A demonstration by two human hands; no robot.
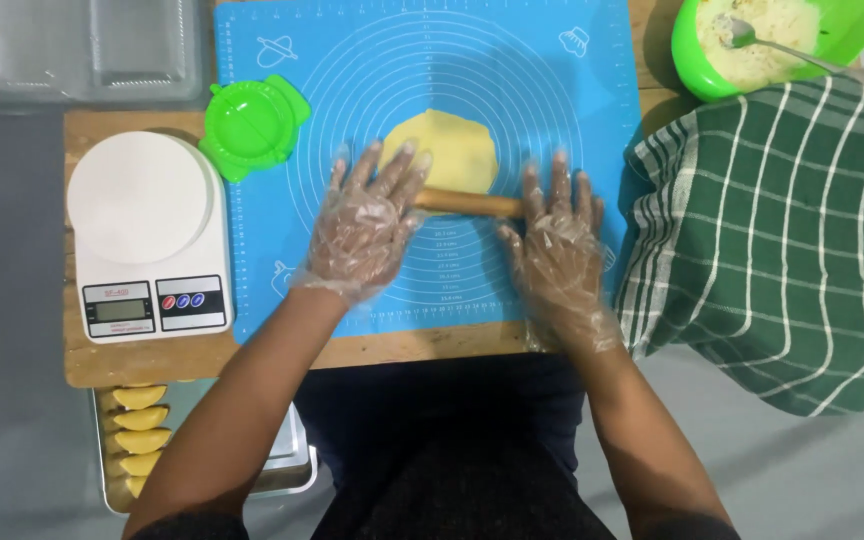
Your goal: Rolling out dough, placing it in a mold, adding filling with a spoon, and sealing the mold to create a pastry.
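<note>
Flat open grips (pixel 367 215) (pixel 557 235) on rolling pin (pixel 467 203)

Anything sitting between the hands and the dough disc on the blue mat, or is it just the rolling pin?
Only the rolling pin: it lies across the near edge of the dough disc, with the left hand and right hand pressed flat on its ends. Nothing else shows between them on the blue mat.

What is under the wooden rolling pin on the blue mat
A flat yellow dough round lies under the rolling pin, on the blue mat. Both gloved hands cover the pin's ends.
</note>
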